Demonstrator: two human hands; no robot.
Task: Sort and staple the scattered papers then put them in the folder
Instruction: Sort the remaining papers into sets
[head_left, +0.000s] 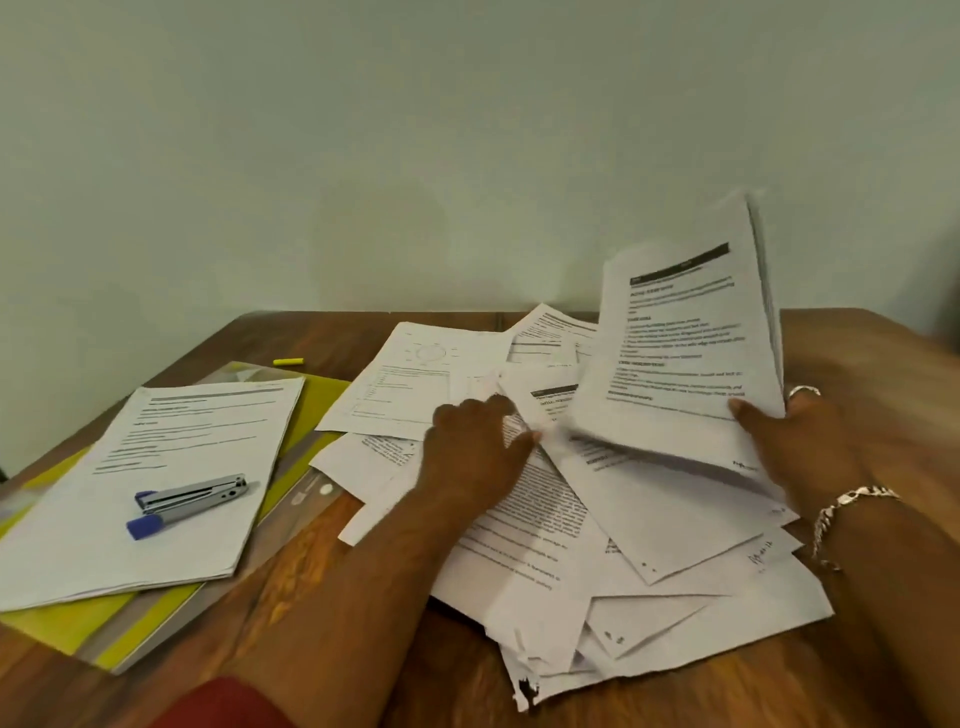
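Bare table (363, 597) shows between the folder (311, 410) and the loose pile (597, 545), under the left forearm; more open wood lies right of the right wrist and along the near edge. Far edge meets the wall.

Left hand (475, 457): palm down on the pile, fingers curled, thumb and forefinger pinching a sheet edge just ahead of the knuckles.

Right hand (800, 441): thumb on the front of a sheaf (680, 343), fingers behind it, gripping its lower edge; sheaf stands tilted up off the pile. Ring and bracelet (852, 512) on this hand.

Well left of the left fingers, the yellow folder lies flat, with a stack (171, 452) of papers on top of it. Stapler (189, 501) rests on the stack. Yellow cap (288, 361) beyond the folder.
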